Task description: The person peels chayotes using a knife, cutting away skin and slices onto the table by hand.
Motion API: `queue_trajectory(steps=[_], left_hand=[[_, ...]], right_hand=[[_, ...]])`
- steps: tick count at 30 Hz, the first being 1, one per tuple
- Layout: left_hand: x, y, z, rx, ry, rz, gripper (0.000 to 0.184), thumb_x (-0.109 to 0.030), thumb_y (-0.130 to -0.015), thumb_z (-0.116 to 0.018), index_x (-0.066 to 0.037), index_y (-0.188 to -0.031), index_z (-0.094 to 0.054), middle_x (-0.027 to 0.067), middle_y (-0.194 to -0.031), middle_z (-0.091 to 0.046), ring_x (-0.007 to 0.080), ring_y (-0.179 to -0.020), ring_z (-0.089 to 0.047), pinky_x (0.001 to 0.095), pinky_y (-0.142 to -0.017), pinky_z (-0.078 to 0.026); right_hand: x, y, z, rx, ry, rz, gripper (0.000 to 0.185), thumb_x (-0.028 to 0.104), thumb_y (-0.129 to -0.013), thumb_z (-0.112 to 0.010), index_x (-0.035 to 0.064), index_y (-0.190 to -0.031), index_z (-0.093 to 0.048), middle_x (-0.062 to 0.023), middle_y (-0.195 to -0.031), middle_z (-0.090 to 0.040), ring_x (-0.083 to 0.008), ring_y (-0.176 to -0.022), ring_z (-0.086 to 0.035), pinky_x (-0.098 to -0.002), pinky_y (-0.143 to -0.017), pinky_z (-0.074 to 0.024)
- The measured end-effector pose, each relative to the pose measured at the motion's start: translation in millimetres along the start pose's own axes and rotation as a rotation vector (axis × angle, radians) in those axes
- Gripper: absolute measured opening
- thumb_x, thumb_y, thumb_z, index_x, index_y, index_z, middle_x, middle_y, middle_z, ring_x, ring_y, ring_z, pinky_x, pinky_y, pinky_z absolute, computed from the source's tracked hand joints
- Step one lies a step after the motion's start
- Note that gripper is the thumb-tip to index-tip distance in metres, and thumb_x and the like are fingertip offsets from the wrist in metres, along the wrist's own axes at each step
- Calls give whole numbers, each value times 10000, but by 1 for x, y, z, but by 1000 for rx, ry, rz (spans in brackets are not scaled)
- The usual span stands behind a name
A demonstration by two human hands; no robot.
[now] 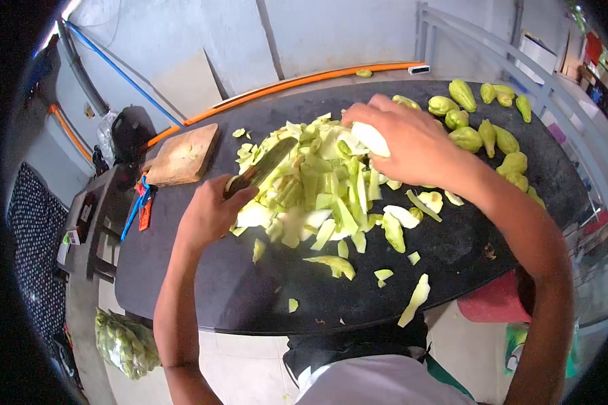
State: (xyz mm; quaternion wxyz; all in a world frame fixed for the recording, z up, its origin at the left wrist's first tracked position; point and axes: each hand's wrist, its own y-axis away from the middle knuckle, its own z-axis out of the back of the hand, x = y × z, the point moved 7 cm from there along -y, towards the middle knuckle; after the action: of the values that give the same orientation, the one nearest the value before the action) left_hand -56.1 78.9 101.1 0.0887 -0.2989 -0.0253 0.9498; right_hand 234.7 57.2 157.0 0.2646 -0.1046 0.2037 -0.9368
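My left hand (211,210) is closed around the handle of a knife (269,163), its broad blade slanting up over the left part of a heap of cut pale green chayote pieces (314,185). At the far right side of the heap, my right hand (402,128) grips a whitish piece of chayote (371,139) with the palm turned down. Strips of peel (334,264) and small scraps lie scattered on the black table (230,290) in front of the heap. Several whole green chayotes (466,140) are grouped at the right, partly behind my right forearm.
A wooden chopping board (184,154) lies at the table's left edge, with blue and orange straps (142,206) hanging beside it. An orange pipe (284,86) runs along the wall. Below are a bag of green vegetables (125,343) and a red stool (494,299). Grey railings (554,81) stand right.
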Motion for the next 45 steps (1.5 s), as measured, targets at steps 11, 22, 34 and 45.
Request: queue_trajectory(steps=[11,22,34,45], left_hand=[[-95,108,-142,1163,470,-346,387,-274,-904,-649,3,-1173,-674,178,-1063,-721,220,-971,-660,389,-856,-510],[-88,10,-102,451,226,-169,230,-177,-915,-597,29,-1002,-647,157,-820,-657,238,-750,-596,387,-696,-493],[-63,123,-83,304,-165,-426,417,-207,-765,-830,-65,-1124,-674,109,-969,-755,253,-820,-746,357,-711,-581],[-2,188,-46,191,-16,-253,484,-158,-755,-819,-7,-1196,-688,106,-806,-728,231,-692,-707,324,-642,-552]], right_hand=[[154,96,91,-37,463,355,328,146,-688,-698,195,-1009,-650,-55,-986,-576,-284,-902,-605,-437,-678,-489],[126,104,89,-17,476,343,305,175,-668,-712,210,-968,-664,-43,-958,-573,-268,-870,-591,-423,-648,-470],[126,129,94,11,450,278,281,205,-647,-727,227,-924,-679,-30,-929,-569,-252,-834,-574,-408,-615,-450],[104,117,101,71,463,273,260,233,-628,-741,242,-883,-693,-18,-901,-566,-237,-802,-559,-394,-585,-431]])
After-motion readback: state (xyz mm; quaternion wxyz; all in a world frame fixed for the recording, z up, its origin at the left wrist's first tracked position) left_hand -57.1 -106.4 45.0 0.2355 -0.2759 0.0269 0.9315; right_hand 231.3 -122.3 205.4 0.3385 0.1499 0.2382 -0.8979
